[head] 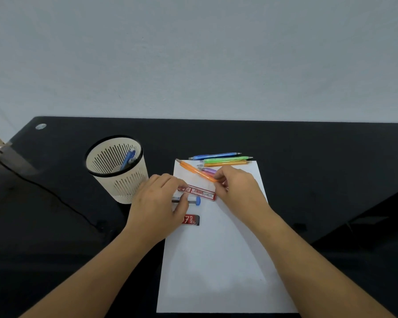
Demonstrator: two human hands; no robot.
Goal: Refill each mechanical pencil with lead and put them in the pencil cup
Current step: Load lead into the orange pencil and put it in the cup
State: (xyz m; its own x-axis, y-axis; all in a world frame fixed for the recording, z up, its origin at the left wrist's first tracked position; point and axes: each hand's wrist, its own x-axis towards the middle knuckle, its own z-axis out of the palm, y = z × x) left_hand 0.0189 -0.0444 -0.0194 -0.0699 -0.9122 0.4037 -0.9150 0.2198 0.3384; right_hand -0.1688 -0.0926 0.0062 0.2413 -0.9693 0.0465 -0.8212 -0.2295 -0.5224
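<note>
My right hand (pixel 238 188) pinches one end of an orange mechanical pencil (pixel 194 171) that slants up to the left over the white paper (pixel 216 260). My left hand (pixel 157 206) grips a clear lead tube with a blue cap (pixel 191 199). Between the hands lies a red lead case (pixel 200 192). A second red and black lead case (pixel 191 219) lies below the left hand. Blue (pixel 215 155), green (pixel 226 159), orange (pixel 225 163) and purple (pixel 208 170) pencils lie in a row at the paper's top. The cream slotted pencil cup (pixel 117 171) holds a blue pencil (pixel 128 159).
The black desk (pixel 308 180) runs to a pale wall at the back. A thin cable (pixel 55 196) crosses the desk at the left. The desk's corner edge drops away at the right.
</note>
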